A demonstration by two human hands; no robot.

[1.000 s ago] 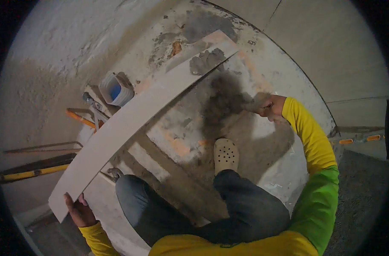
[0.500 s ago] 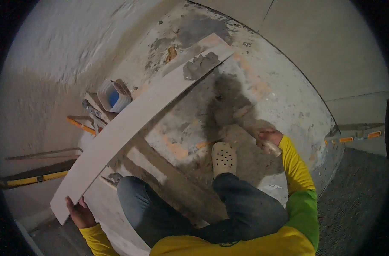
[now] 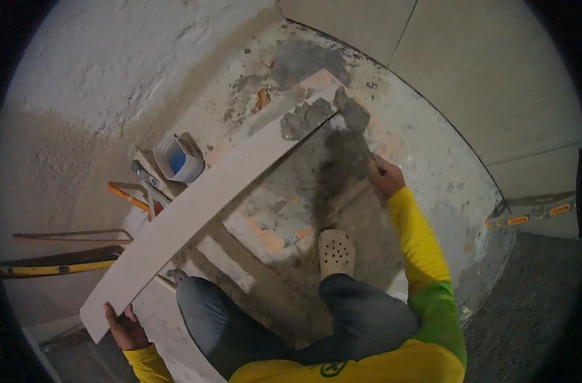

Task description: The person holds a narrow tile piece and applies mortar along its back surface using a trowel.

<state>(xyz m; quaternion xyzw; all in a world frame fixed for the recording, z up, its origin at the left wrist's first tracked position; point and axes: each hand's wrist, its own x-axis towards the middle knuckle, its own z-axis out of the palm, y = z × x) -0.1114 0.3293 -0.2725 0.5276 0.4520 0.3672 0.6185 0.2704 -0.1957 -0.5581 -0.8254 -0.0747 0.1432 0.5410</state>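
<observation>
A long pale board [image 3: 195, 191] runs diagonally from the lower left to the upper middle. My left hand [image 3: 126, 329] grips its near end, thumb and fingers around the edge. Grey mortar [image 3: 303, 119] sits in a rough heap on the far end of the board. My right hand [image 3: 388, 177] is closed on the handle of a trowel, whose blade [image 3: 353, 112] is covered in mortar and lies at the board's far edge, beside the heap.
Left of the board stand a white bucket [image 3: 192, 168] with something blue inside and an orange-handled tool [image 3: 126, 196]. A yellow level [image 3: 67, 268] lies farther left. My clog [image 3: 337, 250] rests on the rough floor. Another level [image 3: 527, 217] is at the right.
My right hand has swung up and forward, bringing the trowel blade to the far end of the board. The left hand keeps its grip on the near end.
</observation>
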